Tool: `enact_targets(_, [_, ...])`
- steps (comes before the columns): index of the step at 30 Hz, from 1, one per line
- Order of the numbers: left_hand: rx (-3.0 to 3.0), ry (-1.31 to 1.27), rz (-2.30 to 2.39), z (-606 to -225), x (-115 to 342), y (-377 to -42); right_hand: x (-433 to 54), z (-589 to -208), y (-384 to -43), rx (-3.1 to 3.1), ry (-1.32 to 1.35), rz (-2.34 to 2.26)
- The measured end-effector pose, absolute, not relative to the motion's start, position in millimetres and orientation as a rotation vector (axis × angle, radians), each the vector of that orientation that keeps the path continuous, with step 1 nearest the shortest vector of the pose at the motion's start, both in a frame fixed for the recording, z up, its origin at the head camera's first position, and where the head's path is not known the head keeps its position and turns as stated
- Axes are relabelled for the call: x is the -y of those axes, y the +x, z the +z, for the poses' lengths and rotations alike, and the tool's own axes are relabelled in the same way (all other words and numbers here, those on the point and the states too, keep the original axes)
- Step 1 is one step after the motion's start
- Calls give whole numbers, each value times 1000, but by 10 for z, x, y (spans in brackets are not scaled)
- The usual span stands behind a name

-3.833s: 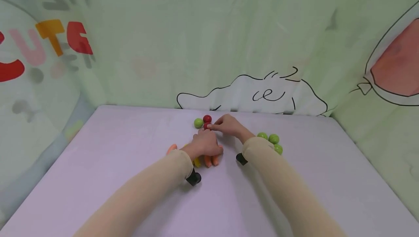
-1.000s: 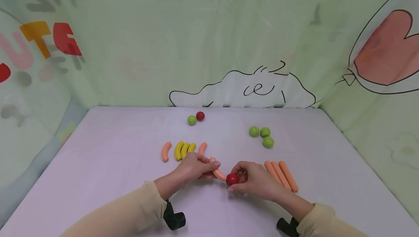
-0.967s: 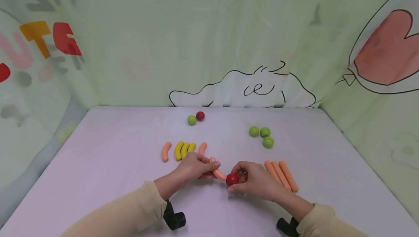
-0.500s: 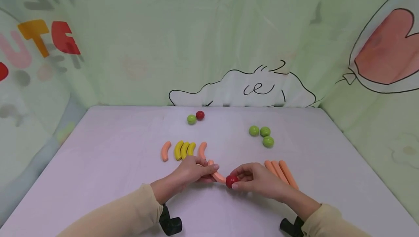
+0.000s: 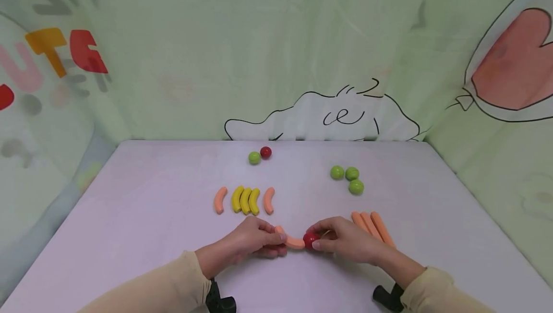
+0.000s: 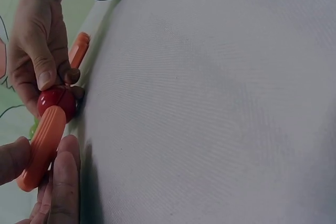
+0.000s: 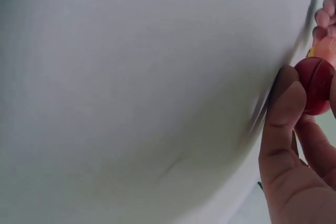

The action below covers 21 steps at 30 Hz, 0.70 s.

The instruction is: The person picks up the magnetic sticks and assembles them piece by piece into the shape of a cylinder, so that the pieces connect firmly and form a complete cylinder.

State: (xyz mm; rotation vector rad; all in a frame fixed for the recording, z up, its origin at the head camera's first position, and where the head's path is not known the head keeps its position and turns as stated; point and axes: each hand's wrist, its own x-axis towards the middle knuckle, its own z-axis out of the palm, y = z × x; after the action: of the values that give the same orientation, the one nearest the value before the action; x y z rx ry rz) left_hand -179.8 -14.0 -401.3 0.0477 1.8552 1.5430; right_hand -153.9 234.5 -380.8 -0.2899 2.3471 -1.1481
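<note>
My left hand (image 5: 255, 240) pinches a curved orange sausage-shaped piece (image 5: 295, 243) between thumb and fingers. Fine ridges run along this piece (image 6: 46, 141) in the left wrist view. A shiny red ball (image 5: 309, 240) sits between the thumb and fingers of my right hand (image 5: 345, 240). Held end to side, the free tip of the curved piece meets the ball near the front middle of the table. In the right wrist view the red ball (image 7: 315, 85) shows a dark groove, and part of it is hidden by the fingers.
Behind the hands lie two more curved orange pieces, one on the left (image 5: 220, 200) and one on the right (image 5: 268, 200) of several yellow banana-shaped pieces (image 5: 245, 200). Farther back are a green ball (image 5: 254, 158), a red ball (image 5: 265, 152) and green balls (image 5: 356, 187). Straight orange sticks (image 5: 372, 226) lie right.
Both hands came forward from the back of the table, where they were at a red ball. Since half a second ago they have shifted slightly nearer, and the curved piece has turned flatter.
</note>
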Motion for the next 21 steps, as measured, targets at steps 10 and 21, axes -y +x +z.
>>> enact_targets(10, [-1805,21,1539,-4055,160,-1805,-2349,-3793,-1551,-2358,-298,-1136])
enact_targets(21, [-1829,17,1591,-4070,144,-1777,-2329,-3826,-1563,-2382,-270,-1114])
